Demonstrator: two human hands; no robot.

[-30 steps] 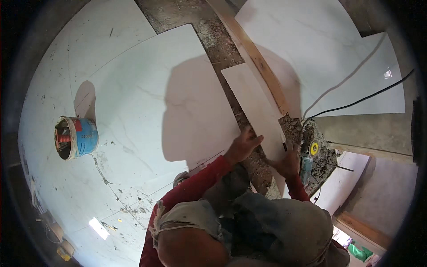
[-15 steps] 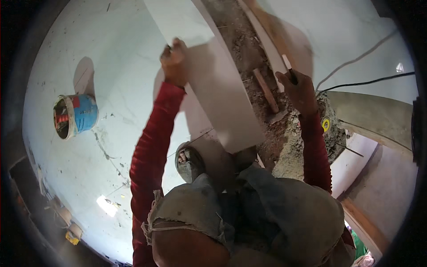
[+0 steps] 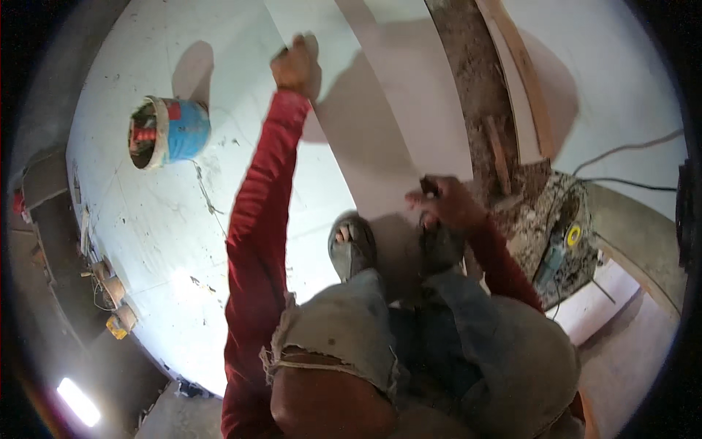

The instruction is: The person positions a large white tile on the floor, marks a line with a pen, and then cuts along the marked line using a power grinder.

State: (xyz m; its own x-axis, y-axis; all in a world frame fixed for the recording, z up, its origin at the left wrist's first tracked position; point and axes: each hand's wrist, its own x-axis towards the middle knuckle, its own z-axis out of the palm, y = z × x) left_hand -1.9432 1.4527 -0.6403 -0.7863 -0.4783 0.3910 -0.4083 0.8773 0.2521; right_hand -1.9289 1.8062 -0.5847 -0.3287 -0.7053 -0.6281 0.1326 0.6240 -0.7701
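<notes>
My left hand point(image 3: 295, 67) has its fingers wrapped over the left edge of a long pale tile strip point(image 3: 358, 132), lying across larger white marbled tiles point(image 3: 124, 205). My right hand point(image 3: 450, 201) is by the strip's lower end, above my right sandal, closed round a small dark object I cannot make out. My left sandaled foot point(image 3: 352, 245) is beside the strip. To the right, a wooden-handled tool point(image 3: 499, 157), probably a hammer, lies in an open channel of dirt point(image 3: 472, 66).
A blue bucket point(image 3: 186, 132) with tools inside stands on the left. A wooden batten point(image 3: 530, 80) borders the channel. An angle grinder point(image 3: 556, 260) lies in rubble at the right, near black cables point(image 3: 629, 183). Debris and small objects point(image 3: 110, 296) line the far left edge.
The tile strip moved left from over the dirt channel onto the tiles, uncovering the wooden-handled tool. My left hand went forward along it; my right hand has come down and leftward.
</notes>
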